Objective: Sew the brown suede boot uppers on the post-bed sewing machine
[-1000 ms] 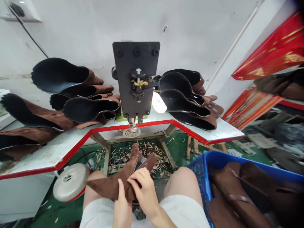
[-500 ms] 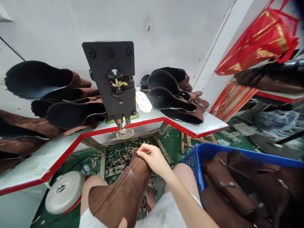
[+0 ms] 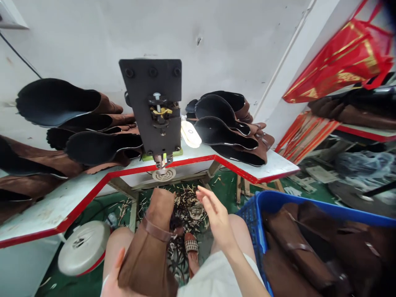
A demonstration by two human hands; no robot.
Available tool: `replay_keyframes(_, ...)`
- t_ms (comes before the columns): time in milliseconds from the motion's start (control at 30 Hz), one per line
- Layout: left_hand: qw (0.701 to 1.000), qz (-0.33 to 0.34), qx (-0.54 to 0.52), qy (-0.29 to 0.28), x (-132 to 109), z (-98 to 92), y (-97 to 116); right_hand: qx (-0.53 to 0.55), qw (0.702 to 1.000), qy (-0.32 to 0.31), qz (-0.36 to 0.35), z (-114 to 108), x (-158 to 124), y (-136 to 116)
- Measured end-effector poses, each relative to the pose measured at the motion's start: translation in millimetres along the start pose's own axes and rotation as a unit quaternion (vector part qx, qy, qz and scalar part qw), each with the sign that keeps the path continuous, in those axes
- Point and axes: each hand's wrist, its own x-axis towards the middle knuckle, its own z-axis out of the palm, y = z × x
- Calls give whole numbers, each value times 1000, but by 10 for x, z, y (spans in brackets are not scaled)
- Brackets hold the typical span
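A brown boot upper (image 3: 148,247) with a strap around it lies over my lap, its narrower end toward the machine. My left hand (image 3: 116,276) holds its lower left side, the thumb up along the edge and the other fingers hidden beneath. To the right of the boot upper, my right hand (image 3: 216,218) is in the air with its fingers stretched out, touching nothing. Beyond both hands stands a black sewing machine head (image 3: 154,107), its needle area above a round slotted plate (image 3: 163,174).
Brown boot uppers with black linings lie on the red-edged table (image 3: 83,194), left and right of the machine. A blue crate (image 3: 260,214) of boot uppers stands at my right. A round white-topped stool (image 3: 83,247) is at the left. Scraps litter the green floor.
My right hand has let go of the boot upper and moved right, its fingers opening. The boot upper has turned and shows its strap side; more of my left hand shows.
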Motion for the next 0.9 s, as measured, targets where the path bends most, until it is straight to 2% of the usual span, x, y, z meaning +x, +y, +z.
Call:
replay_keyframes(100, 981, 42, -126, -144, 51, 240, 134, -13, 996, -78, -29, 106, -212, -14)
replay_keyframes(167, 971, 65, -152, -175, 67, 333, 207, 0, 990, -142, -20, 256, -328, -38)
replay_keyframes(233, 969, 75, -157, -175, 51, 348, 239, 22, 984, -176, 13, 438, -379, -69)
replay_keyframes(333, 974, 68, -144, -163, -15, 277, 234, 99, 975, -185, 74, 681, -362, -116)
replay_keyframes(467, 983, 92, -110, -113, -123, 169, 224, 186, 953, -196, 137, 825, -328, -152)
replay_keyframes(533, 987, 100, -87, -89, -175, 152, 234, 193, 949, -193, 156, 832, -335, -165)
replay_keyframes(600, 993, 76, -65, -68, -226, 161, 248, 183, 944, -214, 173, 816, -347, -193)
replay_keyframes(700, 997, 17, -53, -55, -290, 198, 255, 155, 914, -313, 204, 755, -348, -289)
replay_keyframes(800, 995, -15, -47, -89, -313, 244, 231, 95, 873, -426, 218, 643, -311, -443)
replay_keyframes(900, 990, -2, -56, -132, -279, 324, 199, 41, 861, -476, 177, 509, -268, -599)
